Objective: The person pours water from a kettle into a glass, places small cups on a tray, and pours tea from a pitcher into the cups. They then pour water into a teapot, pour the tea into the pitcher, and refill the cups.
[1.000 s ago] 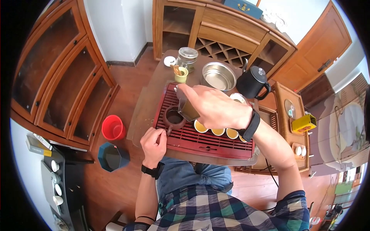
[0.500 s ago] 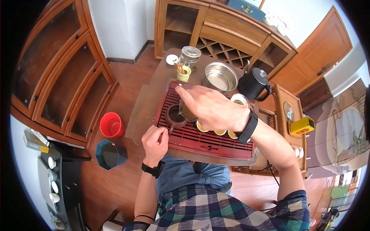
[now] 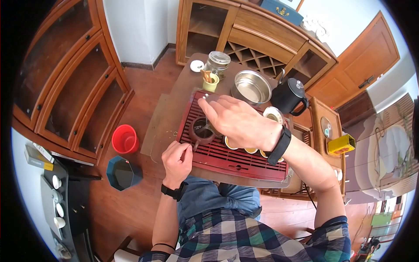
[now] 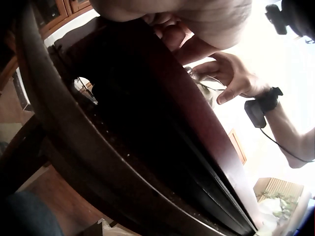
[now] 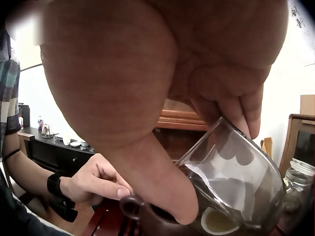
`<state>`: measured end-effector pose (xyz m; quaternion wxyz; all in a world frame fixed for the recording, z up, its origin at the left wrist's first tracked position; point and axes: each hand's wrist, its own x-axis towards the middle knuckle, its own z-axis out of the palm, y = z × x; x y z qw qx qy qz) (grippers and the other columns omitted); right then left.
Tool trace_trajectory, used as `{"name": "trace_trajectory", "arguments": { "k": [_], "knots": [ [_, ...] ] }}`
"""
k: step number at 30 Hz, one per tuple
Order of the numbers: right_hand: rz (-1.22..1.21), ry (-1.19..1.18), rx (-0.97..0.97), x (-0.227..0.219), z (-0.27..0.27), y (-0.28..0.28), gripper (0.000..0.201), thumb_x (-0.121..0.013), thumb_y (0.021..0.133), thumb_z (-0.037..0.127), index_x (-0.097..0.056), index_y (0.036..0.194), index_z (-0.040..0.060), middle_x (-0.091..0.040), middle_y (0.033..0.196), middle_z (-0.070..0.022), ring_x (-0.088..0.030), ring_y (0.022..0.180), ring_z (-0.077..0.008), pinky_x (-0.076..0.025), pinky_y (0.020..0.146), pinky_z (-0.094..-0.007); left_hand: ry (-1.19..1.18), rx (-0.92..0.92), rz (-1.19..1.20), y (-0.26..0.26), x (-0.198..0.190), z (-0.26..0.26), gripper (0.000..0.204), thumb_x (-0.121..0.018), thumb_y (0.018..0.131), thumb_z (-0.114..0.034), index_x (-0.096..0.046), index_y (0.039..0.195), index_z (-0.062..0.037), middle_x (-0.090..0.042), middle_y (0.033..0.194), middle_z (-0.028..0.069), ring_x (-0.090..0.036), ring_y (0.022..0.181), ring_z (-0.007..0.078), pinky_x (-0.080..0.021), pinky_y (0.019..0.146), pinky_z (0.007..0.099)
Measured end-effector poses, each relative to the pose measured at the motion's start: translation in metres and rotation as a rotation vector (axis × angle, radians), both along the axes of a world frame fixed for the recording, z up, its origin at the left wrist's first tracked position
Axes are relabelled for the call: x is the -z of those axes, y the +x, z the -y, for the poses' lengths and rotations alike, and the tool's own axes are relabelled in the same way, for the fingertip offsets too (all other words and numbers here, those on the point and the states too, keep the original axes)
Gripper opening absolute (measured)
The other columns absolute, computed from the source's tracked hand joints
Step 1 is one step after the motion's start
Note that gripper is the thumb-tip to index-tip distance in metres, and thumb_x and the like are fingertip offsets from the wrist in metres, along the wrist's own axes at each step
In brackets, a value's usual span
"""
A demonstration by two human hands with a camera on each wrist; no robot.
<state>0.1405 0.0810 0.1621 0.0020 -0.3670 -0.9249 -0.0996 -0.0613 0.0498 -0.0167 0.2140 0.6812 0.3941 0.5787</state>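
In the head view my right hand holds a clear glass pitcher, tipped with its mouth at a brown clay teapot. Dark contents show inside the uncovered pot. Fingers and thumb grip the pitcher, and the hand hides much of it from above. My left hand is curled at the near left edge of the red slatted tea tray; its thumb and forefinger pinch the teapot's handle. Small white cups of yellow tea stand on the tray, partly hidden under the right hand.
Behind the tray are a steel basin, a black kettle, a glass jar and a green pot of wooden tools. A patterned white bowl sits at right. A red bucket and a blue bin stand on the floor.
The right hand tips the pitcher further over the teapot, its mouth closer to the pot's opening. The left hand stays beside the handle. The head view has shifted slightly.
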Motion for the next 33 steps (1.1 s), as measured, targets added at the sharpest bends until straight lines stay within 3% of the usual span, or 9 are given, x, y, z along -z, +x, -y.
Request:
{"name": "trace_trajectory", "arguments": {
  "k": [11,13,19,22,28,31,33],
  "knots": [
    [0.127,0.112,-0.041,0.002,-0.001,-0.009,0.079,-0.075,0.067,0.007,-0.050,0.138,-0.0147,-0.067,0.095,-0.0167,-0.068,0.093,-0.0290,-0.052,0.092,-0.0367,0.016,0.002,0.013,-0.001,0.004,-0.001,0.005,-0.069,0.083,0.008,-0.068,0.085,0.0040,-0.058,0.067,0.0121,-0.055,0.060,0.0246,-0.042,0.055,0.0356],
    [0.150,0.120,-0.047,0.001,0.000,-0.012,0.080,-0.076,0.067,0.008,-0.050,0.139,-0.0144,-0.067,0.095,-0.0161,-0.068,0.092,-0.0280,-0.052,0.092,-0.0362,0.003,0.003,-0.022,-0.002,0.003,0.000,0.007,-0.070,0.081,0.009,-0.067,0.084,0.0035,-0.062,0.071,0.0142,-0.060,0.064,0.0301,-0.046,0.057,0.0382],
    [0.246,0.165,-0.041,0.000,0.001,-0.020,0.079,-0.076,0.069,0.010,-0.050,0.140,-0.0132,-0.068,0.096,-0.0155,-0.068,0.092,-0.0272,-0.051,0.093,-0.0365,0.012,0.004,-0.011,-0.002,0.003,-0.001,0.007,-0.070,0.081,0.009,-0.068,0.085,0.0031,-0.062,0.072,0.0139,-0.060,0.064,0.0301,-0.047,0.057,0.0382],
    [0.217,0.198,-0.059,0.003,0.002,-0.022,0.076,-0.074,0.071,0.009,-0.052,0.140,-0.0123,-0.069,0.095,-0.0155,-0.068,0.091,-0.0271,-0.051,0.094,-0.0364,0.032,0.001,0.024,-0.001,0.004,-0.002,0.006,-0.070,0.082,0.008,-0.069,0.086,0.0042,-0.059,0.068,0.0122,-0.056,0.060,0.0252,-0.043,0.055,0.0357],
    [0.284,0.260,-0.072,0.002,0.005,-0.031,0.062,-0.068,0.078,0.012,-0.058,0.135,-0.0097,-0.069,0.087,-0.0128,-0.068,0.087,-0.0260,-0.051,0.093,-0.0365,0.034,-0.001,0.022,-0.001,0.007,-0.003,0.006,-0.070,0.082,0.008,-0.069,0.085,0.0038,-0.059,0.068,0.0125,-0.056,0.060,0.0255,-0.043,0.055,0.0360],
    [0.325,0.289,-0.081,0.003,0.005,-0.034,0.067,-0.071,0.073,0.011,-0.056,0.134,-0.0109,-0.063,0.090,-0.0102,-0.063,0.087,-0.0231,-0.049,0.085,-0.0316,0.022,0.000,0.000,-0.002,0.006,-0.002,0.008,-0.071,0.081,0.008,-0.067,0.084,0.0021,-0.061,0.070,0.0134,-0.059,0.062,0.0297,-0.046,0.056,0.0384],
    [0.349,0.359,-0.089,0.008,0.004,-0.036,0.060,-0.065,0.081,0.014,-0.060,0.137,-0.0060,-0.069,0.086,-0.0101,-0.067,0.085,-0.0228,-0.050,0.092,-0.0365,0.024,-0.002,0.000,-0.002,0.006,-0.002,0.008,-0.071,0.081,0.008,-0.067,0.084,0.0022,-0.061,0.070,0.0134,-0.059,0.062,0.0298,-0.046,0.056,0.0385]
  ]
}}
